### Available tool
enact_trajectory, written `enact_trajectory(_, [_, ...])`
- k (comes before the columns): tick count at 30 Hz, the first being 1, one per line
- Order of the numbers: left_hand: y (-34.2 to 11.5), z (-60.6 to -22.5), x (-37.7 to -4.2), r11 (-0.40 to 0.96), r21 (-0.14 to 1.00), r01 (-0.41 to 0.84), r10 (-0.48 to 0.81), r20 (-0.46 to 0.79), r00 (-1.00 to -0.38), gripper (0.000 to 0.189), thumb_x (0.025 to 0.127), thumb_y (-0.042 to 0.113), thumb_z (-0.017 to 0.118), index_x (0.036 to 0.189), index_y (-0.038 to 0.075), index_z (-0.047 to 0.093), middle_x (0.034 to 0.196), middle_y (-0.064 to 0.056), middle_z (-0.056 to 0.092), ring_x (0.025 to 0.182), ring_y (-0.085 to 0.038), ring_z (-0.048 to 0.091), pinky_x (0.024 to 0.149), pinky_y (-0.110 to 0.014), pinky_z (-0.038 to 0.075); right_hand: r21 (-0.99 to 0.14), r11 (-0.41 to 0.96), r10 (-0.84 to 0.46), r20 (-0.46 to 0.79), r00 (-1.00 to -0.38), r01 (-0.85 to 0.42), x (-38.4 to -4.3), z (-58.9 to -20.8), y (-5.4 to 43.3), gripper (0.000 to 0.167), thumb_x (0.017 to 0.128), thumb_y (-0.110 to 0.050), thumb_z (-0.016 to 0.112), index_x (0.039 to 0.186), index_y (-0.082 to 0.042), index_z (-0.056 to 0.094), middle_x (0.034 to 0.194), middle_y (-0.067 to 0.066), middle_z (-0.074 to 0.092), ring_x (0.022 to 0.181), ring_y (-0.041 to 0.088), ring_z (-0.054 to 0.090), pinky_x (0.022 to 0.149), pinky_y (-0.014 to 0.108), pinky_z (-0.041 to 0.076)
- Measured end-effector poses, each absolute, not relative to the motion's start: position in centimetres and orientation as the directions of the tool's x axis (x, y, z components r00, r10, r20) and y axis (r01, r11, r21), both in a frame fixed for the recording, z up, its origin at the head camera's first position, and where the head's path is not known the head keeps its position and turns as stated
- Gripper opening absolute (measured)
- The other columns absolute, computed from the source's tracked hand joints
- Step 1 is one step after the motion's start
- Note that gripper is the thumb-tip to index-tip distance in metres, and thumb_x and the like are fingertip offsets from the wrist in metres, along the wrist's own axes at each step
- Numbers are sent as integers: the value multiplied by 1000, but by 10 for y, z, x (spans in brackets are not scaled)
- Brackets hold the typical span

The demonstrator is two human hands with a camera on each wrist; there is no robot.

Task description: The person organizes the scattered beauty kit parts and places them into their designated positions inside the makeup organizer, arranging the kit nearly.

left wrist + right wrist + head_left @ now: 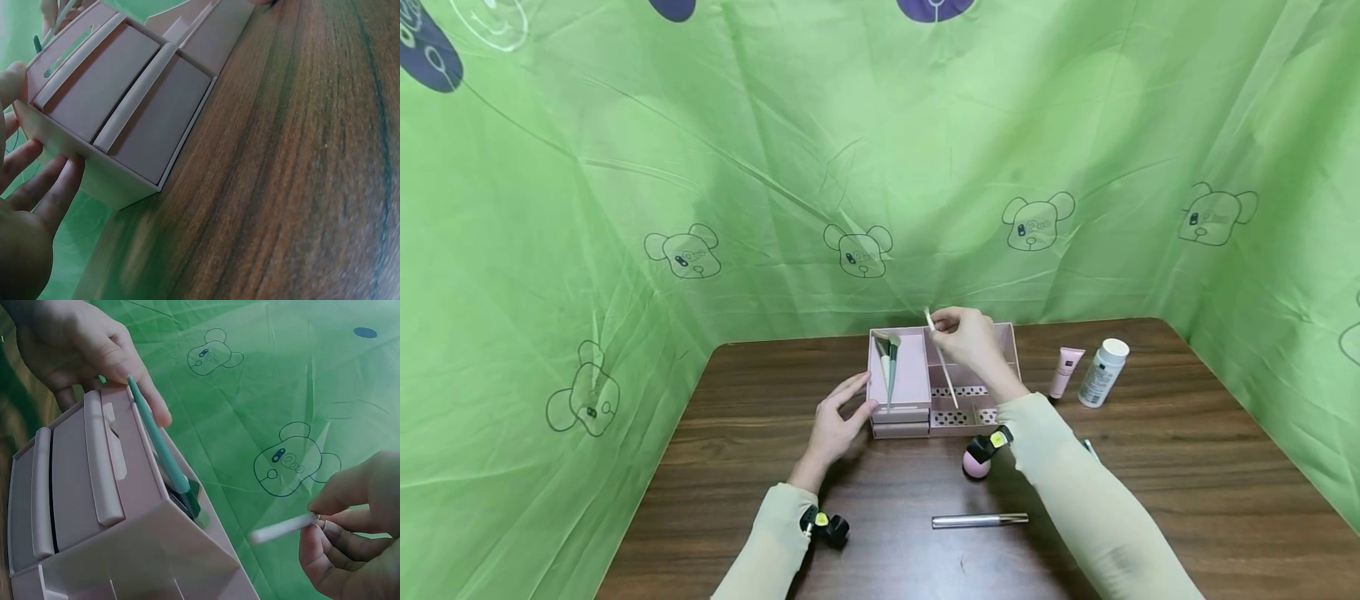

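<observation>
A pink makeup organizer (913,354) with two front drawers (165,115) stands at the back of the table. My left hand (835,423) rests against its left side, fingers fairly straight and thumb near the top front corner. Over the organizer, my right hand (967,340) pinches a thin white makeup brush (947,377) near its upper end, its handle slanting down. In the right wrist view, the white handle (284,529) sticks out from between thumb and fingertips. Makeup brushes with green handles (892,371) lean in the organizer's top left tray.
To the organizer's right stand a pink tube (1065,372) and a white bottle (1103,373). A round pink item (975,466) sits in front, partly behind the right wrist camera. Nearer lies a silver tube (979,521). A small item (1091,450) shows beside the right sleeve. Green cloth (775,250) hangs behind.
</observation>
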State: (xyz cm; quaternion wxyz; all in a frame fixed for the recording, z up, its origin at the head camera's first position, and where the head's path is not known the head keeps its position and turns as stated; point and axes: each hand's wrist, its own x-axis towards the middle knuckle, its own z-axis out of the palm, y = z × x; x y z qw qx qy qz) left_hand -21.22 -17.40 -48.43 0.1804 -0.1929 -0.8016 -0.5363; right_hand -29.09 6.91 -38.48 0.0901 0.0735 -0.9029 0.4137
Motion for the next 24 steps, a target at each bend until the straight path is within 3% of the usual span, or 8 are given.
enact_trajectory(15, [-173,-480,-210,354,780,516,132,505,-853,44,88,8,71,129,-4,59,133,-22,59,115,-37,62,106,-44,44,-745,651,-38,160,-986,-145,-303,-397,54,27,80,-16,70,106,-15,74,91,-1,75,84,19,68,84,38,53])
enact_trajectory(24, [-173,-481,-210,363,770,524,124,518,-846,45,87,6,72,128,-6,59,132,-23,59,114,-38,62,108,-40,44,-754,645,-13,154,-988,-127,-305,-411,45,25,80,-15,71,104,-10,74,89,2,73,81,21,66,78,36,54])
